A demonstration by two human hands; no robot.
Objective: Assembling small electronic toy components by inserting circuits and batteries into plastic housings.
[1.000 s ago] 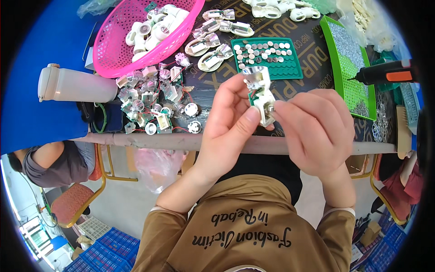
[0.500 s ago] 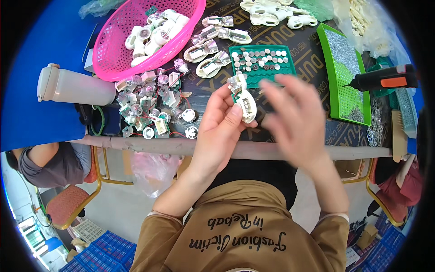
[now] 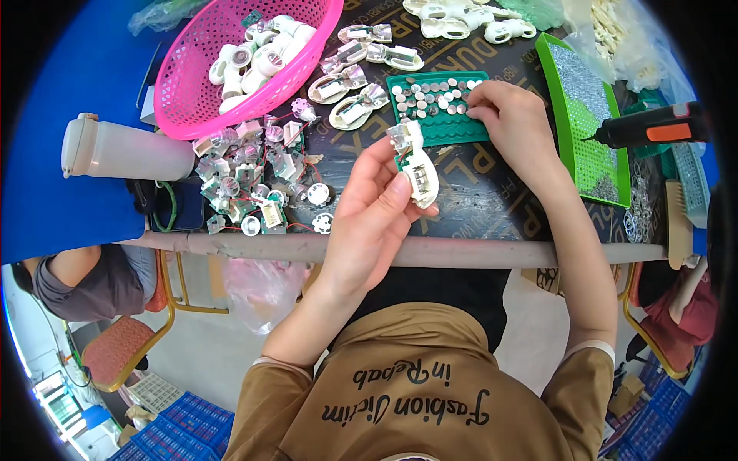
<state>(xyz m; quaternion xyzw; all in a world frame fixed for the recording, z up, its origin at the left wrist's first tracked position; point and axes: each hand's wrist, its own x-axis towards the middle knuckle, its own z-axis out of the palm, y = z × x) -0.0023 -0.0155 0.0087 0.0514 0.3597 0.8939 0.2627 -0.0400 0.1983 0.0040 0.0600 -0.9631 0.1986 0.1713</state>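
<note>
My left hand (image 3: 369, 219) grips a white plastic half-shell (image 3: 421, 180) upright, with a clear lens piece and a bit of green circuit board at its top end. My right hand (image 3: 515, 123) reaches over the right end of a green ridged tray (image 3: 442, 132), its thumb and fingertips pinched together. Whatever lies between those fingertips is hidden. Rows of small round silver button cells (image 3: 420, 97) sit in the tray. Beyond my left hand lie several white half-shells (image 3: 359, 107) fitted with clear lens parts.
At left are a pink basket (image 3: 171, 96) of white housings, a heap of wired lamp modules (image 3: 238, 173) and a lidded bottle (image 3: 127, 147). A lime-green tray (image 3: 567, 146) of small metal parts and a black electric screwdriver (image 3: 653, 127) are at right. People sit at both sides.
My right hand has moved from beside the held shell, up and to the right, onto the button-cell tray. My left hand keeps its hold on the shell almost in place.
</note>
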